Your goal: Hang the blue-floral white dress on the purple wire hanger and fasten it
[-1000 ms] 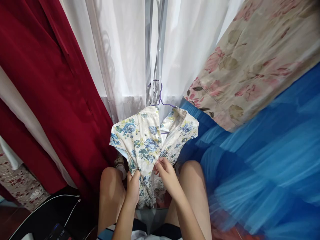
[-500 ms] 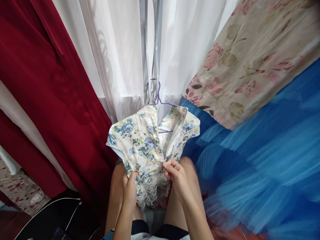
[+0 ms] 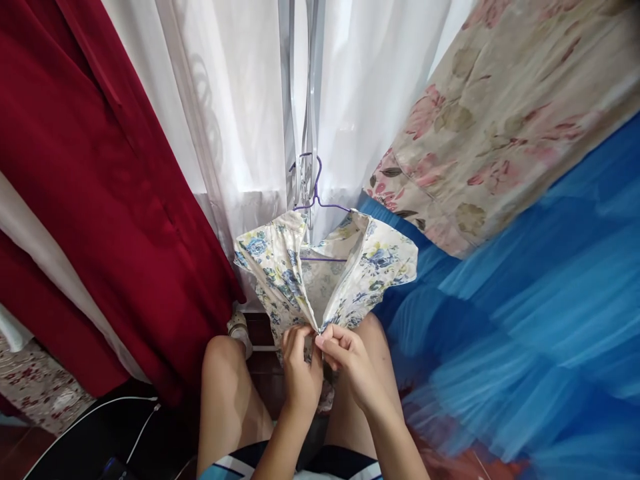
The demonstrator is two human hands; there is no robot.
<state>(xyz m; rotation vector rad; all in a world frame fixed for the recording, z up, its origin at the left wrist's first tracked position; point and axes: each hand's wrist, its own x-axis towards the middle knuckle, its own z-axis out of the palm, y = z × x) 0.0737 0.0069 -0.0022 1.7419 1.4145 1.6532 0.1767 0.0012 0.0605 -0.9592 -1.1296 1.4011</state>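
Note:
A small cream dress with blue flowers (image 3: 373,263) hangs on a purple wire hanger (image 3: 316,193), hooked on a metal frame (image 3: 300,100) in front of me. Its back opening gapes in a V. My left hand (image 3: 299,370) and my right hand (image 3: 353,360) meet at the bottom of that V, both pinched shut on the dress's edges. Whether a zip pull is between the fingers is too small to tell. My bare knees show below the dress.
A dark red garment (image 3: 90,167) hangs at the left. White sheer curtain (image 3: 235,100) fills the middle. A pink floral cloth (image 3: 505,113) and blue tulle (image 3: 525,313) lie at the right. A white cable (image 3: 135,427) crosses a black surface at the lower left.
The dress has turned and its back opening has spread wide. My left hand moved right and up to meet my right hand at the bottom of the opening.

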